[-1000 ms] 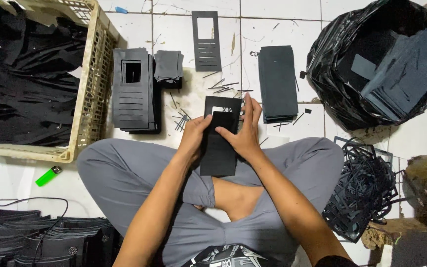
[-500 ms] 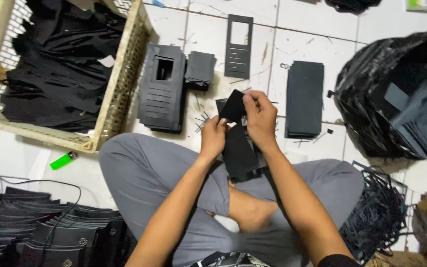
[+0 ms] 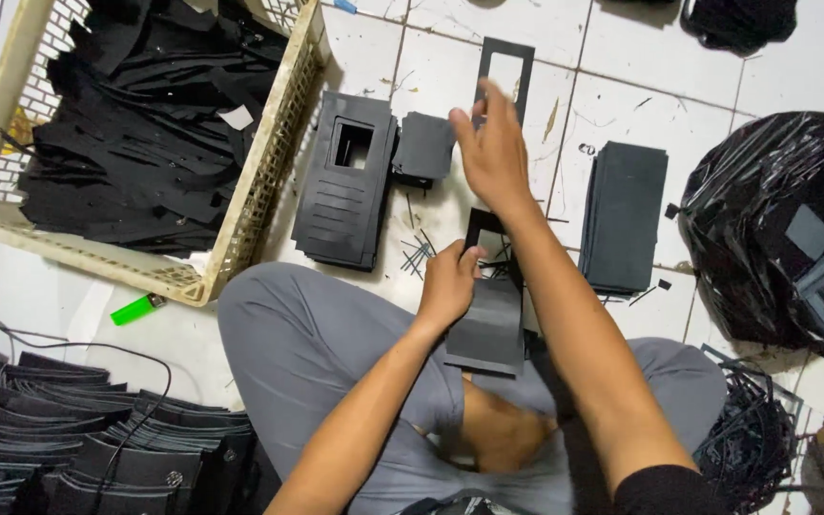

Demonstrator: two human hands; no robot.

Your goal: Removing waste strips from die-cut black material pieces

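Your left hand [image 3: 447,284] pinches the upper left edge of a black cut-out panel [image 3: 490,319] that lies across your lap, its window end toward the tiled floor [image 3: 622,57]. Your right hand [image 3: 490,153] is lifted above the floor with fingers spread and holding nothing — it hovers near the small stack of black squares [image 3: 422,148] and the black frame piece [image 3: 506,69]. A stack of windowed panels [image 3: 345,181] sits just beside the cream basket [image 3: 259,191]; a plain black stack [image 3: 625,217] lies to your right.
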